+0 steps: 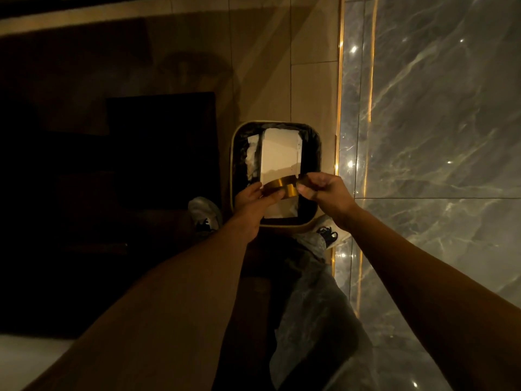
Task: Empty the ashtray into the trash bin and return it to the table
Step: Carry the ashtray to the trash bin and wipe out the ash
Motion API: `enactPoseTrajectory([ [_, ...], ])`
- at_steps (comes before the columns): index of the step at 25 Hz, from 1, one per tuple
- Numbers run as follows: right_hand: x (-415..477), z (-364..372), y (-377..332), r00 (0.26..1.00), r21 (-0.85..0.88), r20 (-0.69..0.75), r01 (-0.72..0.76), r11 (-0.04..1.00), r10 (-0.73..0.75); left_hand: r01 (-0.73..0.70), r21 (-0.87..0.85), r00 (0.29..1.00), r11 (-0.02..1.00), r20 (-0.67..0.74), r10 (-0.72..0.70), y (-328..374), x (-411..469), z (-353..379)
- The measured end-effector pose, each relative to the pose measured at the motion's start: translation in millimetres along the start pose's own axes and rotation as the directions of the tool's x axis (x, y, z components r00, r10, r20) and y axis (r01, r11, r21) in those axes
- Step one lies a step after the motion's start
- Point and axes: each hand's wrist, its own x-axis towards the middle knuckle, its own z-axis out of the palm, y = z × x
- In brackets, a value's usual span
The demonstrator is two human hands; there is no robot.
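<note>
Ashtray (282, 189) over trash bin (233, 165)

Trash bin (233, 165) on floor (310, 88), just left of wall (437, 122). Paper sheet (280, 153) in bin. Ashtray (282, 189) held over bin's near half, btwn left hand (255, 206) & right hand (324, 190). Shoes (204, 211) at bin's near edge, one each side.

dim room, glossy grey marble floor (437, 108) on the right with a gold strip (340, 80), beige tiles (267, 52) far centre, dark rug (84, 165) left, grey sneakers (204, 211) near
</note>
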Motion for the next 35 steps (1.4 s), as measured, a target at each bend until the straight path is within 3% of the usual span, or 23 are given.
enactPoseTrajectory([
  [4, 8.3, 8.0, 4.6, 0.998, -0.033, -0.047, -0.052, 0.998, 0.050, 0.001, -0.036, 0.996, 0.999, -0.092, -0.005, -3.5, 6.2, 4.5],
  [14, 23.6, 19.0, 12.0, 0.975, -0.069, -0.104, -0.206, 0.976, 0.198, 0.003, 0.103, 0.975, 0.995, -0.223, 0.020, -8.5, 13.2, 11.7],
  [27, 36.3, 22.1, 19.3, 0.940, -0.078, -0.244, -0.264, 0.961, 0.239, -0.078, 0.357, 0.967, 0.931, -0.201, 0.158, -7.3, 10.3, 14.4],
  [35, 38.0, 22.6, 16.9, 0.963, -0.102, -0.182, -0.219, 0.970, 0.199, -0.140, 0.458, 0.963, 0.878, -0.144, 0.229, -15.4, 19.8, 13.8],
])
